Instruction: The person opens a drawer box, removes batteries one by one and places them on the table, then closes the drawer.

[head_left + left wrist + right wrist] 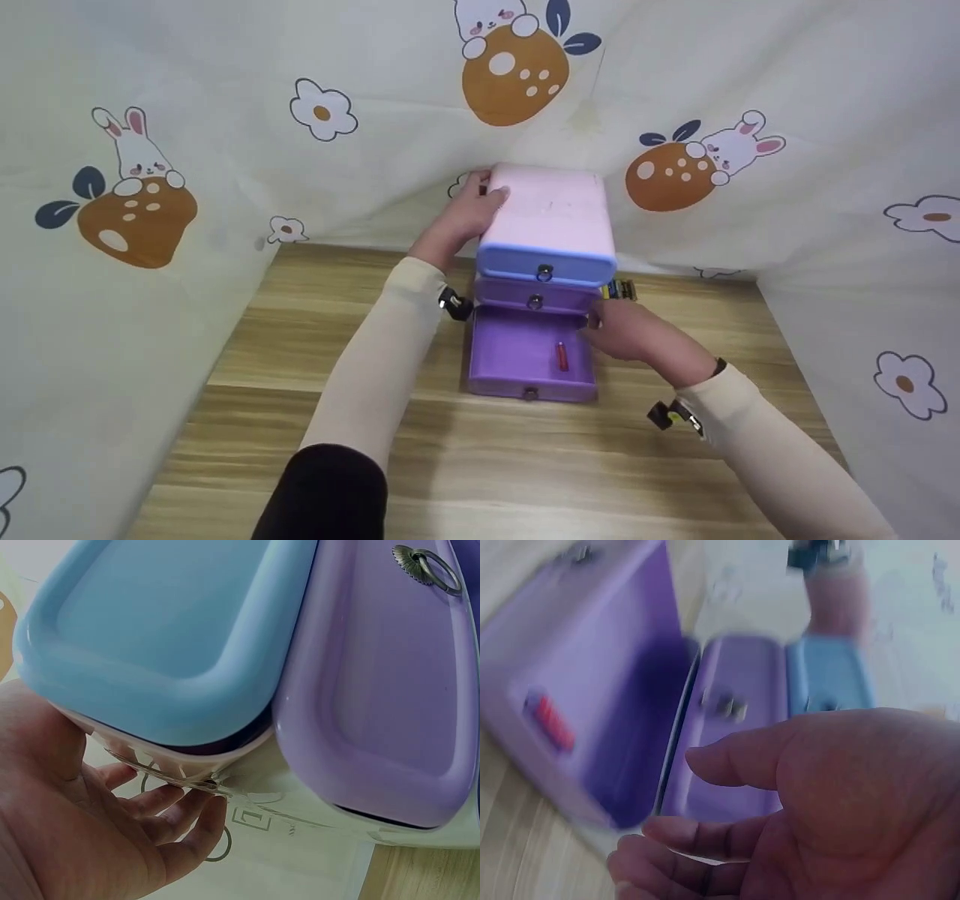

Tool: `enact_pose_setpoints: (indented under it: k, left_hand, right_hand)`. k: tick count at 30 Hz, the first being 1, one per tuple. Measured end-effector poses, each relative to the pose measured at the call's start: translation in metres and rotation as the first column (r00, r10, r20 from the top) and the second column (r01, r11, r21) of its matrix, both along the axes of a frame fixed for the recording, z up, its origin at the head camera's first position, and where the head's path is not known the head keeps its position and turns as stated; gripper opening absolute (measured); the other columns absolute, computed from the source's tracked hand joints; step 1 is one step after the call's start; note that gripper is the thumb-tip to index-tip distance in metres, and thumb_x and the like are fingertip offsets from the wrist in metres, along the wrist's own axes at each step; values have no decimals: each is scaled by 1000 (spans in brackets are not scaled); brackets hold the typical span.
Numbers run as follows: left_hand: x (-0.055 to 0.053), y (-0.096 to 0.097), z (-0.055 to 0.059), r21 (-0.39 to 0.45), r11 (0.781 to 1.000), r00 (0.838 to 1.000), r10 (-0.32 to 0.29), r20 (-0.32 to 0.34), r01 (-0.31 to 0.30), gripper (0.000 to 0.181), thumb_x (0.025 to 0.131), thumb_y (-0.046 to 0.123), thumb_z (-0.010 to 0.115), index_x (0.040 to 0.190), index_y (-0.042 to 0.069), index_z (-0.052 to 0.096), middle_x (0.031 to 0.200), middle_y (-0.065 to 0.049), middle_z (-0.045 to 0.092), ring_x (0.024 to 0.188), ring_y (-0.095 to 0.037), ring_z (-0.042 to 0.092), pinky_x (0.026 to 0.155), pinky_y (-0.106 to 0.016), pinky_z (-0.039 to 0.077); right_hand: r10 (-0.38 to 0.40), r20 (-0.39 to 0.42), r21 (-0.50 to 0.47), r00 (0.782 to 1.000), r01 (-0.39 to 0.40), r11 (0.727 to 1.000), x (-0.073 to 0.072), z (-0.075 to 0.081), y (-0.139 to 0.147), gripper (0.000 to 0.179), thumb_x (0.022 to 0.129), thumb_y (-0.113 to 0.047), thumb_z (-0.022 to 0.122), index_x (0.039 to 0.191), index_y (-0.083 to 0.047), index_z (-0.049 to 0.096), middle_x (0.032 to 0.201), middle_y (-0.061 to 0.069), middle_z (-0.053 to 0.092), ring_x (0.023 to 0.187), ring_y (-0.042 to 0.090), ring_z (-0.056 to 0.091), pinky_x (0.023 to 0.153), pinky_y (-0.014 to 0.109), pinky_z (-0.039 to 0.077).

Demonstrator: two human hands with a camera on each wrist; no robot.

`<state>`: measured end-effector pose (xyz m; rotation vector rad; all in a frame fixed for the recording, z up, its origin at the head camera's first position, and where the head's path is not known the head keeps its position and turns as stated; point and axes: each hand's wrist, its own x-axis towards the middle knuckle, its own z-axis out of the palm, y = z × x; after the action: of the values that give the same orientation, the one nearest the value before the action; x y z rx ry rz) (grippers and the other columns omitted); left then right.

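A small drawer cabinet [551, 206] has a pink top, a blue upper drawer [517, 264] and a purple middle drawer [504, 294], both pushed in. The purple bottom drawer [510, 349] is pulled out, and a small red battery-like cylinder [562, 357] lies inside it. My left hand [471, 214] rests against the cabinet's left side, thumb at the top edge, fingers loosely bent along the side in the left wrist view. Beside the bottom drawer's right wall, my right hand [626, 330] has thumb and fingers apart with nothing between them, as the right wrist view shows.
Several small coloured cylinders [621, 289] lie behind the right hand, beside the cabinet. The wood-grain surface [315, 360] runs all round the cabinet. Fabric walls [225, 165] with rabbit and flower prints close in the back and sides. Ring pulls [535, 302] hang on the drawer fronts.
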<state>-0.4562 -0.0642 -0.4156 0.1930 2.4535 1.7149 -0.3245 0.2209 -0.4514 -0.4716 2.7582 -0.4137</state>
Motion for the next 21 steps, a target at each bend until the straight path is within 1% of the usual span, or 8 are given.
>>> enact_pose_setpoints:
  k: [3, 5, 7, 10, 11, 15, 18, 21]
  left_hand:
    - [0, -1, -1, 3, 1000, 1000, 3, 0, -3, 66, 117, 43, 52, 171, 11, 30, 167, -14, 46, 150, -25, 48, 124, -40, 40]
    - [-1, -1, -2, 16, 1000, 1000, -2, -11, 2, 65, 117, 41, 52, 170, 10, 31, 167, -15, 46, 149, -26, 49, 123, -40, 42]
    - [-1, -1, -3, 24, 1000, 1000, -11, -14, 11, 66, 117, 41, 53, 171, 10, 30, 168, -15, 45, 149, -26, 49, 122, -40, 43]
    - [-2, -1, -3, 23, 1000, 1000, -19, -20, 19, 66, 117, 40, 52, 171, 10, 30, 169, -15, 44, 149, -28, 49, 122, -40, 43]
    - [-2, -1, -3, 16, 1000, 1000, -18, -19, 18, 66, 117, 41, 52, 171, 10, 30, 169, -15, 44, 150, -28, 48, 122, -40, 43]
    - [-1, -1, -1, 0, 1000, 1000, -10, -20, 10, 66, 117, 41, 52, 171, 10, 30, 170, -15, 44, 152, -28, 46, 124, -41, 40]
    - [0, -2, 0, -6, 1000, 1000, -10, -15, 10, 66, 117, 41, 51, 171, 10, 29, 169, -15, 43, 153, -27, 45, 125, -40, 39]
    - [1, -2, 1, -7, 1000, 1000, -12, -9, 12, 66, 117, 41, 51, 171, 11, 29, 170, -14, 43, 154, -27, 44, 126, -41, 39]
  right_hand:
    - [34, -54, 17, 998, -33, 999, 6, -3, -18, 25, 102, -26, 68, 87, -7, 65, 79, 6, 63, 73, 25, 61, 68, 45, 55]
    - [40, -52, 32, 998, -39, 999, 9, -6, -28, 24, 101, -26, 70, 90, -5, 65, 80, 8, 63, 75, 26, 61, 70, 47, 56]
    - [47, -20, 47, 999, -46, 998, 12, -9, -36, 25, 102, -25, 71, 99, -1, 67, 85, 11, 66, 80, 28, 64, 76, 48, 58]
    - [43, 44, 83, 998, -47, 995, 14, -11, -47, 40, 102, -28, 72, 120, 7, 67, 99, 19, 71, 92, 34, 69, 91, 54, 60]
    - [48, 54, 97, 997, -54, 994, 13, -11, -50, 40, 102, -28, 71, 120, 7, 67, 99, 20, 71, 93, 35, 70, 92, 55, 60]
    - [58, 71, 172, 996, -70, 983, 6, -12, -59, 34, 101, -28, 69, 103, 6, 68, 97, 21, 71, 93, 37, 70, 95, 56, 60]
    - [64, 106, 232, 992, -88, 969, -2, -14, -64, 31, 101, -27, 68, 91, 2, 67, 93, 19, 70, 92, 37, 70, 95, 55, 60]
    - [68, 158, 294, 985, -112, 949, -9, -17, -70, 31, 102, -28, 66, 83, -4, 64, 87, 14, 66, 86, 31, 67, 90, 50, 60]
